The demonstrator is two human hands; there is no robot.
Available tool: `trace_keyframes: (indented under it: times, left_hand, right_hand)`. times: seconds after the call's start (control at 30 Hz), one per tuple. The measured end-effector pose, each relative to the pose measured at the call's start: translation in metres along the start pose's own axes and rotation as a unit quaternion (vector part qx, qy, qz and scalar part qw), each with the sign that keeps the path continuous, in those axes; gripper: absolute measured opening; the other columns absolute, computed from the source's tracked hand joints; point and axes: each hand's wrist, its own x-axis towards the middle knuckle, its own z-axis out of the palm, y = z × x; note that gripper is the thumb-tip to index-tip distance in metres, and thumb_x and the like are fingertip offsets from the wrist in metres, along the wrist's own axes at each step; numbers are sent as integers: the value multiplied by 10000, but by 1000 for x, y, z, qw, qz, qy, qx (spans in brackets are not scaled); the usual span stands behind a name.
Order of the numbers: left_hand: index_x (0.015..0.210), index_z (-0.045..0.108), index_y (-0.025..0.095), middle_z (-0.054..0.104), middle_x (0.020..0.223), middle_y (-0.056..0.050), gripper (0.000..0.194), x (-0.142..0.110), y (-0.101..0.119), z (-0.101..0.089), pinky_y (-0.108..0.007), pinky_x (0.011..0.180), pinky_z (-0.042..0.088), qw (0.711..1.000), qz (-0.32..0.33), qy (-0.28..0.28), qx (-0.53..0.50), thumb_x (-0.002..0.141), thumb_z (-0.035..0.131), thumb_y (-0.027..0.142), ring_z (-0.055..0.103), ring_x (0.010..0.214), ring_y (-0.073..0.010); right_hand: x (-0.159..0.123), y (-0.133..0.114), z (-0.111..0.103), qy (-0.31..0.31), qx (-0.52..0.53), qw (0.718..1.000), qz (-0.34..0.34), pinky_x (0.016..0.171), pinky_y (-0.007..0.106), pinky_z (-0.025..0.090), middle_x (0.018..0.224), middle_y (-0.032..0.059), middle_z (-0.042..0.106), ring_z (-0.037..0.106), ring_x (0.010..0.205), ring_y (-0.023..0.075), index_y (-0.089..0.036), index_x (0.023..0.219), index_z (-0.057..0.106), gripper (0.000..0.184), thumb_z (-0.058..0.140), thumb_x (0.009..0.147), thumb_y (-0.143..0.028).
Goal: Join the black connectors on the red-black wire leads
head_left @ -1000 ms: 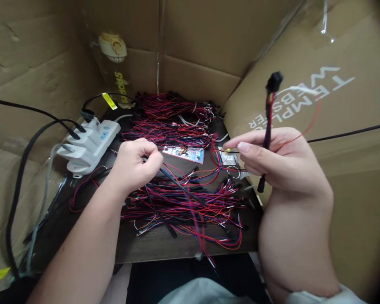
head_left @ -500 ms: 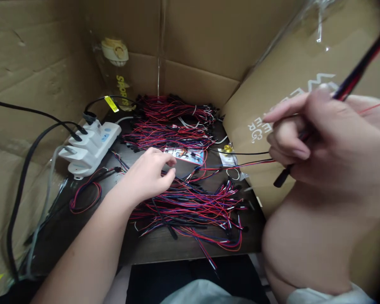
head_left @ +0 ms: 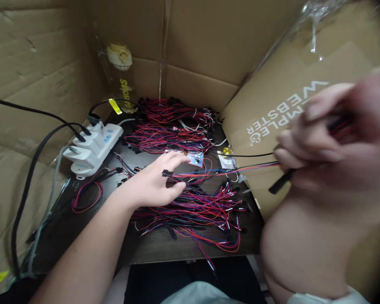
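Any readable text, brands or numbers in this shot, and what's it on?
"WEBSTER": cardboard panel on the right, slanted.
"MPLE": same panel; right hand covers its start.
"&": same panel, slanted.
"SPORT", ending unclear: clear bottle, sideways.
Too small or blurred: power strip's blue label, yellow cable tag, printed card.
No legible numbers.

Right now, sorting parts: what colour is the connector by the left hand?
Black connector, in head view.

Pale grey-green sleeve [head_left: 329,296] on right arm [head_left: 300,249] — similar pale cloth [head_left: 199,294] in front — fingers [head_left: 179,159] bare.
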Motion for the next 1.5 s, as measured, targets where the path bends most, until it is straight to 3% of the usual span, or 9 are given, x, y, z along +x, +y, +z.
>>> trace_keyframes:
  times: [0.17, 0.27, 0.37, 0.47, 0.6, 0.9, 1.13, 1.3, 1.5]
  left_hand:
    - [1292, 638, 204, 721, 876, -54, 395, -2, 9, -14, -303, 712, 558, 965, -50, 27, -254, 945, 608, 393, 679, 778, -178]
    - [950, 748, 171, 633, 584, -9, 294, 0, 8, -17, -263, 542, 483, 927, -116, 124, -333, 968, 565, 400, 591, 527, -132]
    - [744, 740, 167, 623, 559, -8, 233, 5, -1, -20, -232, 493, 456, 874, -162, 264, -375, 894, 626, 304, 561, 496, -109]
    - [657, 724, 162, 629, 591, -10, 155, 11, -11, -24, -201, 471, 452, 807, -239, 380, -384, 785, 678, 236, 551, 519, -93]
    - [643, 717, 151, 644, 624, -18, 88, 15, -22, -31, -183, 475, 473, 748, -299, 446, -389, 666, 745, 231, 584, 582, -101]
    - [759, 739, 138, 664, 645, -5, 236, 16, -27, -33, -171, 484, 502, 739, -306, 462, -384, 569, 799, 265, 632, 615, -111]
    - [702, 682, 130, 679, 625, -25, 239, 15, -38, -31, -184, 485, 503, 756, -350, 431, -348, 580, 805, 295, 577, 520, -90]
    - [685, 666, 127, 701, 655, -54, 238, 13, -45, -28, -187, 518, 530, 760, -377, 415, -329, 591, 795, 303, 609, 558, -101]
    - [702, 682, 115, 720, 681, -67, 235, 13, -45, -29, -196, 534, 559, 769, -394, 384, -327, 618, 797, 302, 625, 566, -103]
  right_hand:
    - [1, 44, 25, -53, 156, 979, 123, 358, 198, 163, 399, -86, 231, 126, 347, 64, -218, 659, 554, 396, 626, 877, -541]
    - [-1, 74, 35, 13, 237, 969, 74, 464, 236, 332, 489, -37, 299, 294, 424, 87, -198, 574, 462, 492, 502, 933, -533]
    - [-7, 100, 40, 66, 214, 972, 64, 758, 294, 477, 803, 54, 596, 567, 769, 146, -193, 675, 608, 444, 466, 974, -489]
    - [-12, 119, 38, 42, 89, 990, 97, 678, 290, 415, 858, 45, 606, 456, 681, 134, -215, 887, 730, 442, 486, 1003, -565]
    - [-16, 131, 34, -17, 55, 990, 131, 573, 279, 325, 683, 7, 511, 297, 566, 110, -205, 912, 747, 435, 560, 963, -594]
    - [-14, 139, 38, -3, 192, 960, 205, 664, 266, 479, 745, 76, 699, 609, 716, 146, -171, 908, 796, 413, 683, 845, -563]
    - [-17, 142, 20, -60, 123, 950, 280, 677, 262, 500, 944, 91, 778, 646, 716, 138, -207, 1352, 678, 642, 598, 897, -653]
    - [-14, 145, 2, 16, -60, 974, 218, 659, 261, 485, 1045, 138, 773, 685, 807, 176, -150, 1069, 792, 587, 677, 830, -673]
    - [-12, 149, -9, 110, -81, 981, 141, 679, 261, 456, 901, 55, 743, 608, 766, 146, -162, 927, 780, 405, 787, 749, -526]
